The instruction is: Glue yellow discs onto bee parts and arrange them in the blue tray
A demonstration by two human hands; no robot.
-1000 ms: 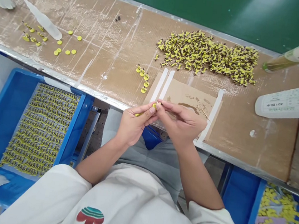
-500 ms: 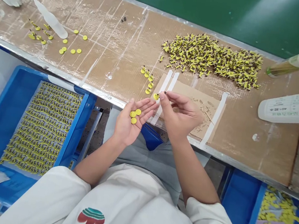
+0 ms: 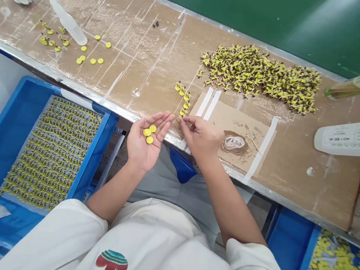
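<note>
My left hand (image 3: 145, 139) is palm up and slightly cupped, with several small round yellow discs (image 3: 150, 140) resting on the palm. My right hand (image 3: 202, 138) pinches a tiny figure with a yellow base (image 3: 179, 119), mostly hidden by the fingertips, low over the table's front edge. Just beyond those fingertips stands a short curved row of small yellow-and-black figures on yellow round bases (image 3: 186, 104). To the right, a cardboard sheet (image 3: 224, 114) taped down with white strips bears a wet patch of clear glue (image 3: 234, 142) and a thin wooden stick (image 3: 256, 146).
A large heap of yellow-and-dark figures (image 3: 258, 74) lies at the back. Two bottles (image 3: 349, 136) lean in from the right. Loose discs (image 3: 93, 61) and a white pointed applicator (image 3: 67, 20) are at left. Blue bins (image 3: 92, 151) flank me below, the left one holding rows of figures.
My right hand has moved left with the small figure, down to the near end of the row, uncovering the glue patch. My left hand has drawn back left with its discs.
</note>
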